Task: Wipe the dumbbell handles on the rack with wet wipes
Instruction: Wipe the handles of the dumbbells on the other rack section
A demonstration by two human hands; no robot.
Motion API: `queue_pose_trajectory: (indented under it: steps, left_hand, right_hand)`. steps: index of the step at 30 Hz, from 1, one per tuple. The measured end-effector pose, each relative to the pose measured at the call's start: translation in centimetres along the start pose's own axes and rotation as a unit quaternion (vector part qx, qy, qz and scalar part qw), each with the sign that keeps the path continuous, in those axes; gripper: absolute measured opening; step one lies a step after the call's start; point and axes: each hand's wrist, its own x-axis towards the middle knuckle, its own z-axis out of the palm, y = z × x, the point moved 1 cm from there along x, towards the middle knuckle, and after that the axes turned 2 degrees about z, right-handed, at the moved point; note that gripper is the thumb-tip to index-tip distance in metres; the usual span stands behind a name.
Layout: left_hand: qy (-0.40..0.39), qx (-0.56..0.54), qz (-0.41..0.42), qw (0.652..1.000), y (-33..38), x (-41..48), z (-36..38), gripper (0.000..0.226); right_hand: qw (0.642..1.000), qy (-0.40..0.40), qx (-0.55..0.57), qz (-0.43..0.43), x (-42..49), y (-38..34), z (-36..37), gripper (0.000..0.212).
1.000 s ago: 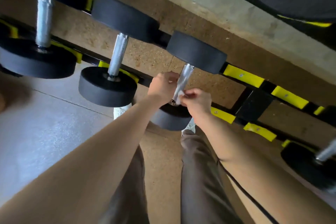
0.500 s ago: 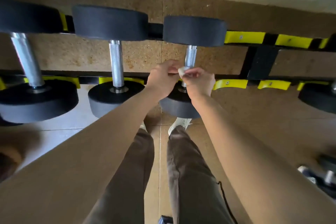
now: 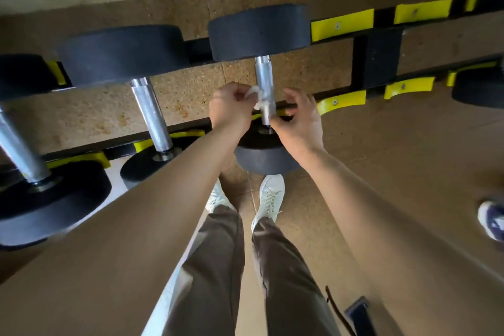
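Left hand (image 3: pixel 231 110) and right hand (image 3: pixel 298 124) each pinch an end of the wet wipe (image 3: pixel 256 91), looped round the dumbbell handle (image 3: pixel 263 73), probably so rubbing reaches all sides

Handle: I see a knurled silver dumbbell handle (image 3: pixel 264 73) between 2 black heads, lying across the rack (image 3: pixel 381 54).
Wipe: a white wet wipe (image 3: pixel 262 101) looped round the handle's lower part.
Left hand (image 3: pixel 230 109): pinches the wipe's left end.
Right hand (image 3: pixel 298 123): pinches the other end.
Neighbour: another dumbbell (image 3: pixel 151 114) racked to the left.
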Motion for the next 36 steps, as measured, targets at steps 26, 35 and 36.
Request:
queue_pose_trajectory:
  steps: [26,35,36]
  left_hand:
    - [0.020,-0.017,-0.042,0.999,0.8,-0.8,1.1,0.018]
    - [-0.042,-0.070,-0.085,0.993,1.6,-4.2,0.9,0.025]
    - [-0.051,-0.087,-0.076,0.992,1.9,-4.5,0.8,0.025]
  right_hand:
    - [0.999,-0.004,0.037,-0.022,-0.7,0.2,0.2,0.045]
    - [0.978,-0.142,0.102,-0.111,0.4,1.2,-2.6,0.041]
    - [0.977,-0.149,0.107,-0.113,0.8,1.1,-3.0,0.035]
